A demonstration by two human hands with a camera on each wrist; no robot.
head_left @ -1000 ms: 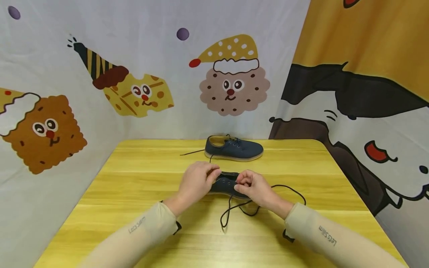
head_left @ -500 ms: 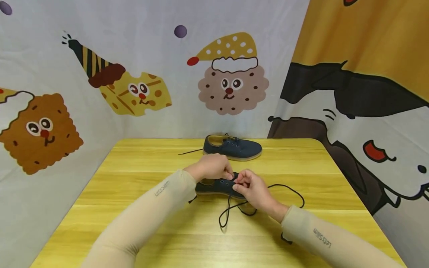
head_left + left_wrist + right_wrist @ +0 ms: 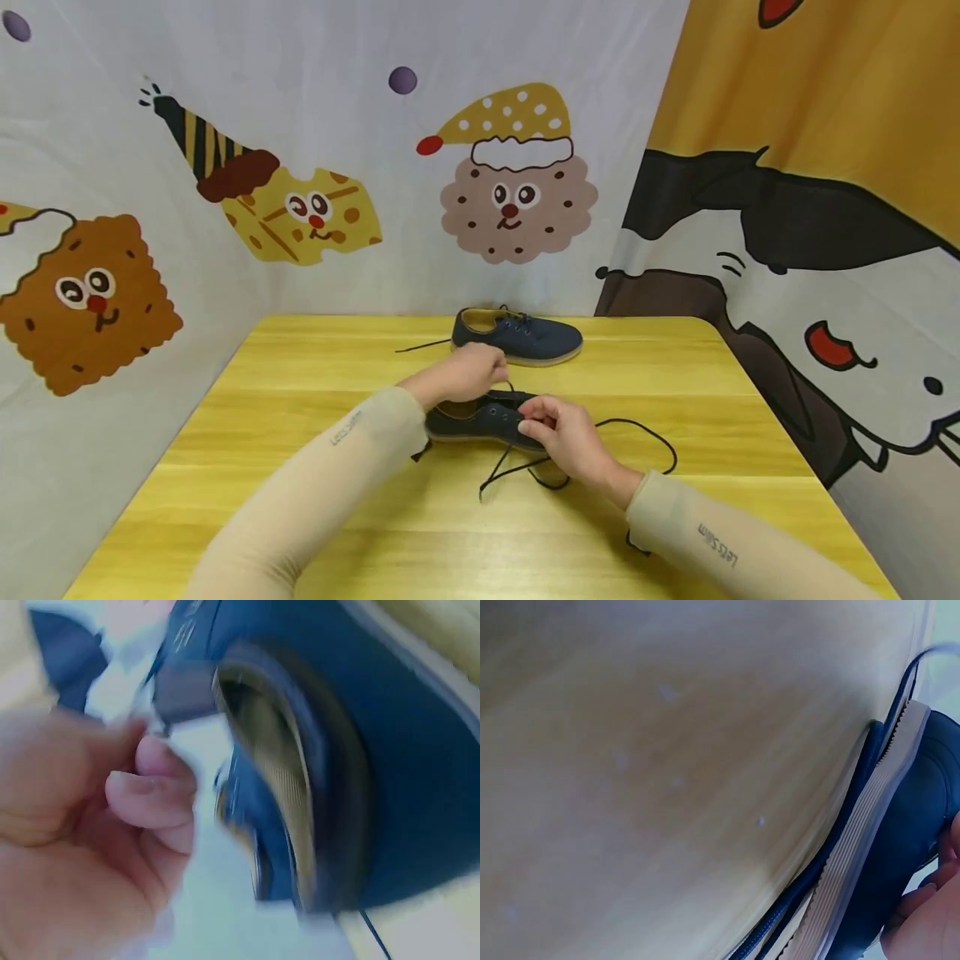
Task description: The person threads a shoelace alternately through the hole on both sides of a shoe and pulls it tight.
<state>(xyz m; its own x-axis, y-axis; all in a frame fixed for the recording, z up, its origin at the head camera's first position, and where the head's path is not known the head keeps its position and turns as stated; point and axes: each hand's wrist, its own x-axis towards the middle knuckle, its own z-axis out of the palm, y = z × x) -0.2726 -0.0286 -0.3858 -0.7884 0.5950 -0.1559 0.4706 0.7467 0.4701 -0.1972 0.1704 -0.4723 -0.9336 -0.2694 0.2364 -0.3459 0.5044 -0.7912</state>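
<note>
A dark blue lace-up shoe (image 3: 468, 427) with a pale sole stands on the table, toe to the right. Above its opening, my left hand (image 3: 471, 371) pinches a dark shoelace (image 3: 512, 387) that rises from the eyelets. The left wrist view is blurred; there the fingertips (image 3: 154, 784) meet beside the tongue (image 3: 187, 691). With thumb and fingers, my right hand (image 3: 570, 437) pinches the shoe's upper near the front eyelets. Its exact hold is partly hidden. In the right wrist view those fingers lie against the upper (image 3: 900, 862).
A matching shoe (image 3: 551, 338) stands behind, toe to the right, its loose lace end (image 3: 422, 345) trailing left. More lace (image 3: 663, 442) loops over the wooden table (image 3: 360, 517) right of and in front of the near shoe. A cartoon-printed curtain (image 3: 360, 50) hangs behind.
My left hand moved from the shoe's heel side over to the eyelets, then drew back up and left with the lace. The right hand stays at the front eyelets.
</note>
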